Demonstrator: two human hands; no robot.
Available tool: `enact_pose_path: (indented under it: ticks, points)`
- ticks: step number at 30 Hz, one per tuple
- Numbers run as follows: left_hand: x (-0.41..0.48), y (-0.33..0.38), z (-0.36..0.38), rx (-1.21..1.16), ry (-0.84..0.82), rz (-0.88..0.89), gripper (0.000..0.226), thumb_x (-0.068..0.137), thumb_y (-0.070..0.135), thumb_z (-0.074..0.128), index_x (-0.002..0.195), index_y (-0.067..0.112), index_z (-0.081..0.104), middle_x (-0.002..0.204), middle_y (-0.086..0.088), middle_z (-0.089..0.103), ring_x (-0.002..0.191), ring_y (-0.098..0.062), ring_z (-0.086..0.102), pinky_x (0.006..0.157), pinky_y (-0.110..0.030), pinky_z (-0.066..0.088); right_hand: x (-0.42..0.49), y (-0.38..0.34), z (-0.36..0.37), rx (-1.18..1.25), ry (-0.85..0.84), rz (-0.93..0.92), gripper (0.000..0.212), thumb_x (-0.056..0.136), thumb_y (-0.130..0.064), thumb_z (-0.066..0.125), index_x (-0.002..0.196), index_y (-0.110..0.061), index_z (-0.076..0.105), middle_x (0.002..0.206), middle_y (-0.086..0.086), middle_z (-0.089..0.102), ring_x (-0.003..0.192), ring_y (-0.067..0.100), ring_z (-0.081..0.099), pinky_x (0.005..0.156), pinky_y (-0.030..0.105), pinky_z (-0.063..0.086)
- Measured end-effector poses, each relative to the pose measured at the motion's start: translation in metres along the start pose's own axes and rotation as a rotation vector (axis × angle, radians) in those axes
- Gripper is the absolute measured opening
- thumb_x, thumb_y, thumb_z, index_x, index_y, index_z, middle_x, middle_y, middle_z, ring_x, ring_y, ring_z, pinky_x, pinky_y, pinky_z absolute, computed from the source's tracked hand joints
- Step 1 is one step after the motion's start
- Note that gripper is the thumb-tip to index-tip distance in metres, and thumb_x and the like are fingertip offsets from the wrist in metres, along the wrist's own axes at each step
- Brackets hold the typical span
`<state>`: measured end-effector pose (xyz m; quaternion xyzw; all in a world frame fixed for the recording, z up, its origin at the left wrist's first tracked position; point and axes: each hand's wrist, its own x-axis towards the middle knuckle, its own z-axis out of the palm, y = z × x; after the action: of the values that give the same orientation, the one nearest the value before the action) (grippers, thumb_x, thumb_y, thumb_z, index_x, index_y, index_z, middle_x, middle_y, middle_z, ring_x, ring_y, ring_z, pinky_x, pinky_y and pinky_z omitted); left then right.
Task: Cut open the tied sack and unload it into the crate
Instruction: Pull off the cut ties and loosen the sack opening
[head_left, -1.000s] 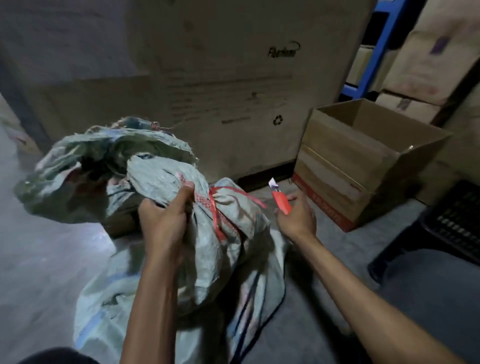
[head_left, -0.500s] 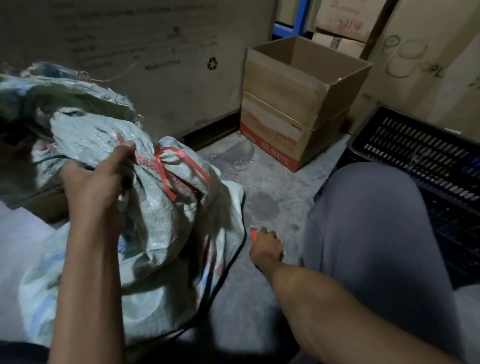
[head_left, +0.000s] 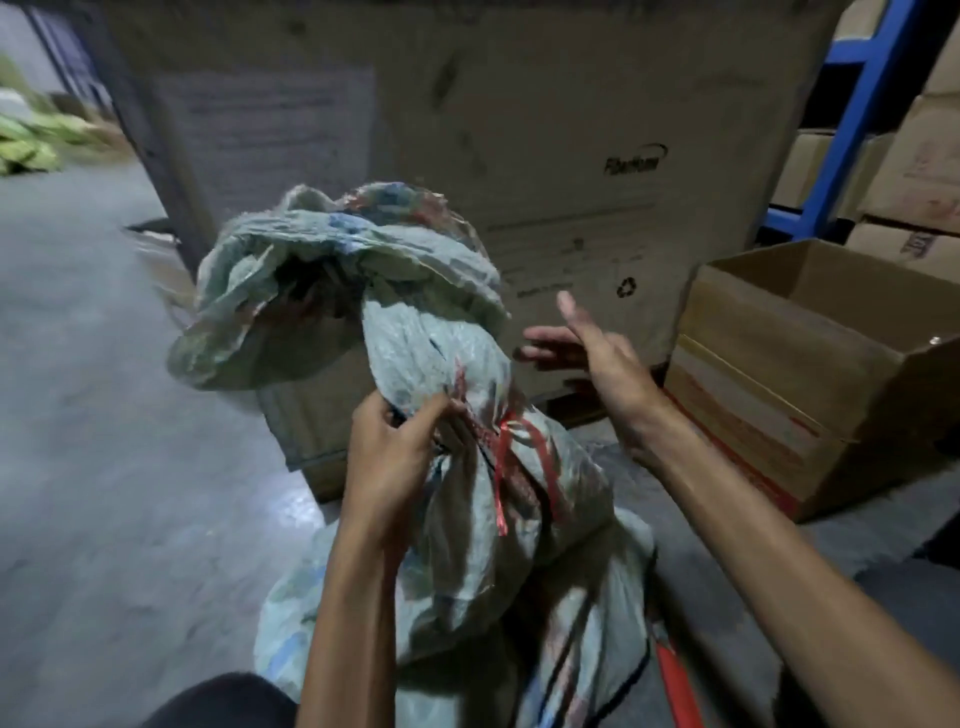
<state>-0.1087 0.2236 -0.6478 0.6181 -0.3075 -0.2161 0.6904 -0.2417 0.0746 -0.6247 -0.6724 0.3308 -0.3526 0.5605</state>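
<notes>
Two hands: the left (head_left: 392, 457) pinches the sack (head_left: 467, 519) neck, the right (head_left: 597, 358) hovers beside it, fingers spread, empty.

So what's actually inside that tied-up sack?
Can't tell. The sack is bunched shut with red string, gripped by the left hand. Its flopped-over top gapes, showing only dark shadow inside.
</notes>
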Motion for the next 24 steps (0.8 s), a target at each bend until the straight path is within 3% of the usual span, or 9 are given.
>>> enact_pose_path:
  ticks: [2, 4, 5, 9, 14, 16, 19, 21, 24]
  points:
    - [-0.001, 0.004, 0.002, 0.059, -0.088, 0.018, 0.02, 0.09, 0.003, 0.065, 0.075, 0.012, 0.073, 0.052, 0.01, 0.068, 0.036, 0.006, 0.052, 0.036, -0.007, 0.036, 0.008, -0.025, 0.011, -0.075, -0.152, -0.048, 0.051, 0.085, -0.064, 0.058, 0.108, -0.022, 0.076, 0.111, -0.01, 0.076, 0.105, -0.002, 0.066, 0.09, 0.021, 0.047]
    - [-0.001, 0.004, 0.007, 0.058, -0.118, -0.017, 0.032, 0.092, 0.004, 0.063, 0.066, 0.018, 0.074, 0.057, 0.007, 0.071, 0.046, 0.0, 0.061, 0.045, -0.012, 0.045, 0.021, -0.037, 0.018, -0.145, -0.046, -0.179, 0.024, 0.089, -0.037, 0.069, 0.076, -0.018, 0.074, 0.076, -0.016, 0.077, 0.076, -0.009, 0.068, 0.067, 0.011, 0.052]
    - [-0.001, 0.005, 0.008, 0.039, -0.116, -0.042, 0.038, 0.093, 0.006, 0.063, 0.06, 0.022, 0.074, 0.055, 0.008, 0.069, 0.047, -0.001, 0.061, 0.046, -0.013, 0.046, 0.027, -0.039, 0.018, -0.173, 0.058, -0.221, 0.024, 0.09, -0.029, 0.069, 0.069, -0.019, 0.069, 0.063, -0.016, 0.073, 0.065, -0.006, 0.065, 0.058, 0.013, 0.049]
    - [0.007, 0.004, -0.003, 0.067, -0.084, -0.136, 0.049, 0.091, 0.009, 0.061, 0.046, 0.027, 0.068, 0.035, 0.012, 0.046, 0.03, 0.001, 0.041, 0.034, -0.014, 0.032, 0.045, -0.019, -0.007, -0.248, 0.372, -0.145, 0.03, 0.092, -0.038, 0.064, 0.104, -0.012, 0.074, 0.092, 0.008, 0.076, 0.086, 0.022, 0.066, 0.073, 0.031, 0.047]
    - [0.021, -0.012, -0.03, 0.262, 0.294, -0.202, 0.026, 0.071, 0.013, 0.061, 0.046, 0.017, 0.07, 0.05, 0.003, 0.06, 0.059, -0.025, 0.052, 0.054, -0.034, 0.039, 0.048, 0.008, -0.067, -0.068, 0.705, 0.063, 0.03, 0.092, -0.03, 0.063, 0.102, -0.003, 0.073, 0.084, 0.001, 0.063, 0.077, 0.02, 0.057, 0.068, 0.027, 0.038]
    - [0.021, -0.014, -0.028, 0.304, 0.272, -0.152, 0.021, 0.066, 0.019, 0.056, 0.047, 0.014, 0.065, 0.062, -0.002, 0.063, 0.071, -0.025, 0.054, 0.065, -0.037, 0.042, 0.044, 0.009, -0.071, -0.084, 0.629, 0.0, 0.03, 0.093, -0.033, 0.061, 0.105, -0.008, 0.073, 0.084, -0.002, 0.066, 0.08, 0.021, 0.06, 0.07, 0.028, 0.042]
    - [0.024, -0.007, -0.018, 0.136, 0.063, -0.055, 0.03, 0.072, 0.03, 0.049, 0.068, 0.014, 0.075, 0.085, 0.001, 0.076, 0.086, -0.019, 0.067, 0.078, -0.028, 0.054, 0.03, 0.005, -0.06, 0.124, 0.28, -0.063, 0.025, 0.088, -0.042, 0.059, 0.092, -0.025, 0.077, 0.095, -0.008, 0.077, 0.097, 0.018, 0.07, 0.087, 0.035, 0.051]
    - [0.026, 0.007, -0.01, -0.028, -0.08, -0.196, 0.043, 0.072, 0.053, 0.057, 0.065, 0.018, 0.079, 0.071, 0.0, 0.076, 0.063, -0.012, 0.07, 0.056, -0.017, 0.054, 0.022, 0.001, -0.057, 0.238, -0.006, -0.038, 0.033, 0.082, -0.049, 0.056, 0.092, -0.027, 0.079, 0.099, -0.004, 0.078, 0.097, 0.022, 0.071, 0.083, 0.038, 0.052]
    - [0.038, 0.023, 0.01, 0.309, -0.338, -0.302, 0.068, 0.057, 0.083, 0.062, 0.06, 0.015, 0.07, 0.062, -0.005, 0.065, 0.054, -0.015, 0.058, 0.056, -0.025, 0.043, 0.013, -0.002, -0.055, 0.232, -0.277, -0.08, 0.037, 0.08, -0.053, 0.066, 0.102, -0.026, 0.078, 0.101, 0.001, 0.079, 0.095, 0.02, 0.075, 0.074, 0.029, 0.058]
